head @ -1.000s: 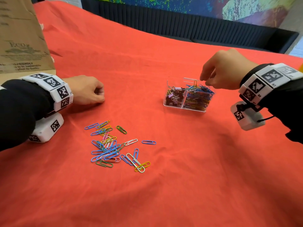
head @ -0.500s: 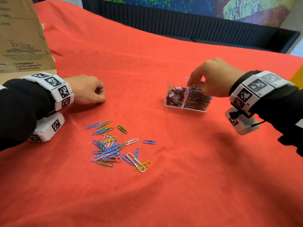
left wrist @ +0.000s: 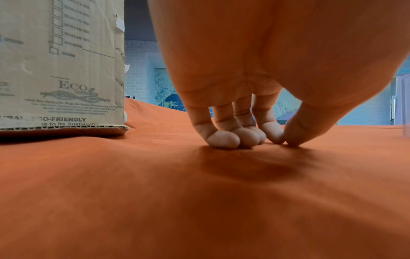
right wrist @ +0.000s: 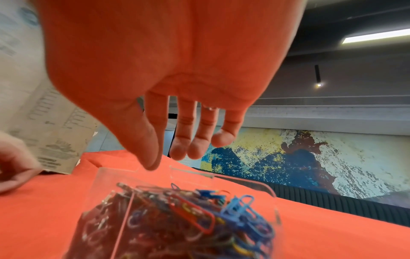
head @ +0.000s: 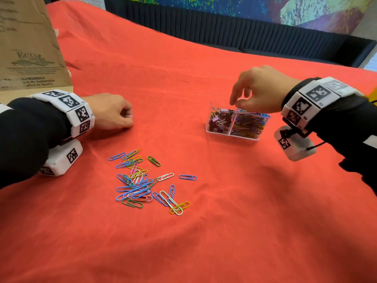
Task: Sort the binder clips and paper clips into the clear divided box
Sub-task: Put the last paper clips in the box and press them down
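Observation:
The clear divided box (head: 230,130) stands on the red cloth right of centre. Its left cell holds binder clips (head: 219,121); its right cell is heaped with coloured paper clips (head: 250,124). My right hand (head: 237,105) hovers just over the box's top, near the divider. In the right wrist view that hand (right wrist: 165,160) has its fingers loosely straight and holds nothing above the box (right wrist: 106,184). Several loose paper clips (head: 140,182) lie in a pile on the cloth nearer me. My left hand (head: 127,119) rests on the cloth at the left, loosely curled and empty (left wrist: 281,140).
A brown cardboard box (head: 26,48) stands at the far left, close behind my left hand. A dark ribbed bench (head: 244,33) runs along the far edge. The red cloth (head: 244,211) is bare in front and to the right of the clip pile.
My right hand has moved left and down from above the box's right side to its top near the divider. The left hand and the loose clips have stayed put.

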Demonstrator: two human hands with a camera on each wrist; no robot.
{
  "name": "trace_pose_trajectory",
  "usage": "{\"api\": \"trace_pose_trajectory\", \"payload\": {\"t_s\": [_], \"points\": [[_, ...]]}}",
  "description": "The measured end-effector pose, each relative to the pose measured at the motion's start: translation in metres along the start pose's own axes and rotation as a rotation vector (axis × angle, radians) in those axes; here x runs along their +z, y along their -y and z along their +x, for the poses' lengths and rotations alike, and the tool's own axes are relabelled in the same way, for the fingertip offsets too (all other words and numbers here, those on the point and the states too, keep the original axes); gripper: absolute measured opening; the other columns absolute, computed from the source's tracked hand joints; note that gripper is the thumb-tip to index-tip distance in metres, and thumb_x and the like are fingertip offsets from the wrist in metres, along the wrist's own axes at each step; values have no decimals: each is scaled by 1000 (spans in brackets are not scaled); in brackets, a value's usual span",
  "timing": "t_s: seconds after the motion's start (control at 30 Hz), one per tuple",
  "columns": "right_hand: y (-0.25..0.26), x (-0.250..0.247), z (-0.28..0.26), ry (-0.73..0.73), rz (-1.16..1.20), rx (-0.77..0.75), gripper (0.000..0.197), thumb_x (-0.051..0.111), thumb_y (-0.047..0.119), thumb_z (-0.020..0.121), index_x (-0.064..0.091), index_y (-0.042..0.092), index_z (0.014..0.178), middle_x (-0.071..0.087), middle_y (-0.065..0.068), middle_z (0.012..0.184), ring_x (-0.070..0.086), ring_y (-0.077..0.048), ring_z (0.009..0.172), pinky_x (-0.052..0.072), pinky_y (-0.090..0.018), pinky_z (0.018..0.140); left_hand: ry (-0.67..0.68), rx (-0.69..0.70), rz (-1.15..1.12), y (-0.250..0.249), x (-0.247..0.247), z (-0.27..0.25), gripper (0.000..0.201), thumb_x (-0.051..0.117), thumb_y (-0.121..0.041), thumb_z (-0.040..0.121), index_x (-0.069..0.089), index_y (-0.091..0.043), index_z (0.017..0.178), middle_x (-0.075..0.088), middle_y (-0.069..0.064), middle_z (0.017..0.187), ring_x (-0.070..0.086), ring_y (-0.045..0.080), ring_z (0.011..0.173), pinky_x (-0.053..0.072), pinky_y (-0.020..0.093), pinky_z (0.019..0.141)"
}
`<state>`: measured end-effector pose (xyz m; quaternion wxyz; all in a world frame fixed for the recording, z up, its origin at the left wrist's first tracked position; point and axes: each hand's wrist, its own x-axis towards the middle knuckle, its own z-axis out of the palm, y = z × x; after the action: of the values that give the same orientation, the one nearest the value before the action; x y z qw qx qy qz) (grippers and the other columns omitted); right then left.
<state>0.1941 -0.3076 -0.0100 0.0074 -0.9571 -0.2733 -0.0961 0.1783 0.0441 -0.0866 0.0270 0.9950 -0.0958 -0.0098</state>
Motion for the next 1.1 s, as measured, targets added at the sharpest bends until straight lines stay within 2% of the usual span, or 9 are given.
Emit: {"api": "trace_pose_trajectory", "payload": {"t_s": [0.13, 0.27, 0.43, 0.6, 0.9, 1.1], "points": [[7, -1, 14, 41, -51, 33, 11, 74, 26, 74, 71, 37, 72, 68, 8, 80, 59, -15, 73, 42, -26, 73, 4, -3, -6, 1, -1, 0, 13, 62, -31, 85, 63, -21, 77, 66, -7, 73, 60, 21, 73, 45, 28, 73], [17, -5, 23, 112, -152, 37, 4, 79, 24, 74, 79, 27, 77, 58, 15, 61, 58, -18, 68, 42, -26, 67, 4, -1, -8, 0, 0, 0, 14, 62, -31, 85, 63, -20, 77, 66, -6, 74, 60, 21, 73, 44, 27, 72], [25, -3, 39, 237, -270, 70, 7, 82, 25, 72, 80, 24, 79, 69, 5, 70, 63, -21, 72, 46, -29, 65, -2, 3, -9, 2, 0, 1, 14, 61, -31, 85, 63, -20, 77, 66, -6, 73, 59, 20, 73, 42, 26, 71], [28, 3, 50, 257, -367, 107, 11, 85, 23, 67, 78, 19, 75, 73, -1, 72, 66, -26, 71, 53, -32, 62, -2, 5, -9, 4, 2, 3, 14, 61, -32, 84, 62, -21, 75, 65, -7, 73, 59, 21, 73, 45, 28, 73], [27, 8, 59, 371, -438, 145, 34, 89, 37, 66, 78, 14, 89, 72, -3, 80, 67, -29, 82, 48, -31, 65, -14, 15, -1, 5, 4, 4, 14, 61, -32, 84, 63, -21, 75, 65, -9, 72, 59, 18, 71, 47, 28, 74], [25, 7, 62, 413, -430, 162, 34, 88, 40, 67, 77, 16, 89, 72, -2, 81, 67, -28, 82, 51, -33, 67, -14, 12, -5, 6, 4, 5, 14, 61, -34, 83, 63, -22, 74, 65, -10, 71, 59, 15, 70, 48, 30, 76]]}}
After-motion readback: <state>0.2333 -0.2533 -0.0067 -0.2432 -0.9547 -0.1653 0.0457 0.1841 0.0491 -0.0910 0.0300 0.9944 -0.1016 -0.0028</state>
